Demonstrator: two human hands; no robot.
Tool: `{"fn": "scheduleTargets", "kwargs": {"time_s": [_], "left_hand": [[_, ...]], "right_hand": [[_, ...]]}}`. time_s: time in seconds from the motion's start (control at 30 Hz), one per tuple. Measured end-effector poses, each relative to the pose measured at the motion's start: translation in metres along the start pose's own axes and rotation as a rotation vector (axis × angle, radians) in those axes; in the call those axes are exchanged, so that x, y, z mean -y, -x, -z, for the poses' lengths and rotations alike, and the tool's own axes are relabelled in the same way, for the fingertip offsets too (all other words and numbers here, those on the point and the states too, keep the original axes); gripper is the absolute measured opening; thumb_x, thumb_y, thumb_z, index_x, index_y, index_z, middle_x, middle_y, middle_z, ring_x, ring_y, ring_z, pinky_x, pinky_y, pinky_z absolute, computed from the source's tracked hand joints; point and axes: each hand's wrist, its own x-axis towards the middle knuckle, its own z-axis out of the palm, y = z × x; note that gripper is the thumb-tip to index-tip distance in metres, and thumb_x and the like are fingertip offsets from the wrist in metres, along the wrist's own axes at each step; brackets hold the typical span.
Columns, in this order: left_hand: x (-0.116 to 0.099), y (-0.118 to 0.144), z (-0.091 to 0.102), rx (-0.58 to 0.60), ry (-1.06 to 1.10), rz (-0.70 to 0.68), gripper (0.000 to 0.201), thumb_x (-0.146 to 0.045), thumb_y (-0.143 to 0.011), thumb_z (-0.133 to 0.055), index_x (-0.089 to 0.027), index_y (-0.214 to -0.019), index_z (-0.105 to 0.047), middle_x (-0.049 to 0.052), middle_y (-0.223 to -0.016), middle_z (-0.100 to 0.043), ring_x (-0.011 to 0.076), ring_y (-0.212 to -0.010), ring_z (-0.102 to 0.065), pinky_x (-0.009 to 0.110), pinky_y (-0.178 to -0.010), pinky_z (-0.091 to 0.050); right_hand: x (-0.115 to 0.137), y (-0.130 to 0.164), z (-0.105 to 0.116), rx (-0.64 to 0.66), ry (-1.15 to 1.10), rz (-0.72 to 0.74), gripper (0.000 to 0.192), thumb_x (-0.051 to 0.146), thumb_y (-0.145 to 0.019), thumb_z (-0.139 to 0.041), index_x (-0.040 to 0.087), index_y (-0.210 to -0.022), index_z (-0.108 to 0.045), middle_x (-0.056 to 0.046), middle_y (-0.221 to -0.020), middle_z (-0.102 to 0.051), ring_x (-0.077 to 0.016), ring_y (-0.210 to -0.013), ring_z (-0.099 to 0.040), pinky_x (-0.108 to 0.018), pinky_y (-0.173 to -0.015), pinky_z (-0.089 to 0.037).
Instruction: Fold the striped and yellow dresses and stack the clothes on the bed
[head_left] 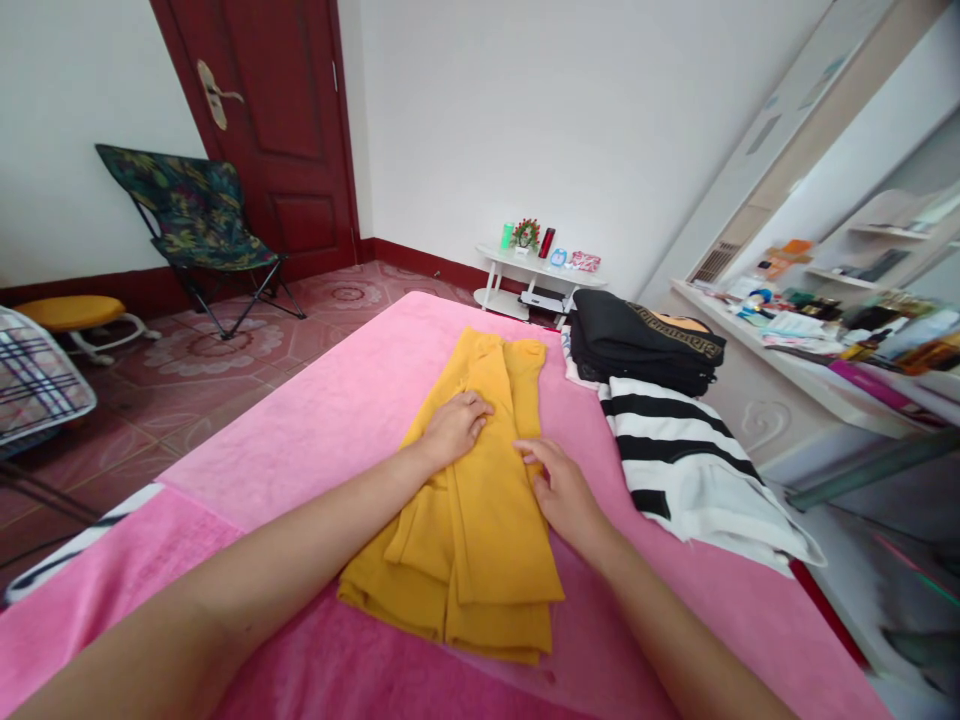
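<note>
A mustard-yellow garment lies folded lengthwise on a pink blanket that covers the bed. My left hand rests flat on the garment's upper left part, fingers loosely together. My right hand presses its fingertips on the garment's right edge, palm down. Neither hand grips the cloth.
A black-and-white striped garment and a stack of folded black clothes lie at the right of the bed. A cluttered shelf runs along the right. A folding chair, yellow stool, red door and small white table stand beyond.
</note>
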Motion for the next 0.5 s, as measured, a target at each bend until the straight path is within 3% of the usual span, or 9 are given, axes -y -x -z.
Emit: {"fn": "scheduleTargets", "kwargs": {"time_s": [0.1,0.2,0.3,0.5], "left_hand": [[0.002,-0.001,-0.001,-0.023,0.055,0.034,0.029,-0.009,-0.08,-0.046,-0.019,-0.098,-0.067,0.005,-0.097,-0.061,0.0175,-0.096,-0.056,0.03,-0.089,-0.045],[0.004,-0.002,-0.001,-0.035,0.083,0.039,0.029,-0.009,-0.079,-0.046,-0.02,-0.096,-0.068,0.004,-0.097,-0.062,0.0175,-0.096,-0.057,0.03,-0.089,-0.046],[0.008,-0.002,-0.003,-0.047,0.098,0.026,0.03,-0.008,-0.077,-0.047,-0.02,-0.094,-0.068,0.004,-0.097,-0.063,0.0174,-0.095,-0.058,0.029,-0.088,-0.046],[0.012,-0.001,-0.003,-0.064,0.144,0.005,0.028,-0.007,-0.076,-0.048,-0.017,-0.091,-0.069,0.005,-0.095,-0.063,0.0172,-0.091,-0.059,0.029,-0.085,-0.047]], "right_hand": [[0.011,0.031,0.023,0.263,0.041,0.074,0.059,-0.001,-0.071,-0.037,0.027,-0.117,-0.06,-0.003,-0.129,-0.052,-0.0169,-0.12,-0.049,-0.035,-0.102,-0.039],[0.019,0.051,0.04,0.408,0.118,0.079,0.062,0.001,-0.072,-0.043,0.032,-0.123,-0.057,-0.001,-0.142,-0.04,-0.0204,-0.128,-0.041,-0.041,-0.105,-0.035],[0.023,0.059,0.045,0.432,0.155,0.084,0.061,0.002,-0.071,-0.046,0.034,-0.121,-0.059,-0.001,-0.143,-0.039,-0.0211,-0.128,-0.041,-0.042,-0.105,-0.035],[0.024,0.054,0.032,0.338,0.163,0.114,0.047,0.007,-0.077,-0.045,0.032,-0.111,-0.066,-0.002,-0.139,-0.045,-0.0202,-0.125,-0.044,-0.041,-0.103,-0.037]]}}
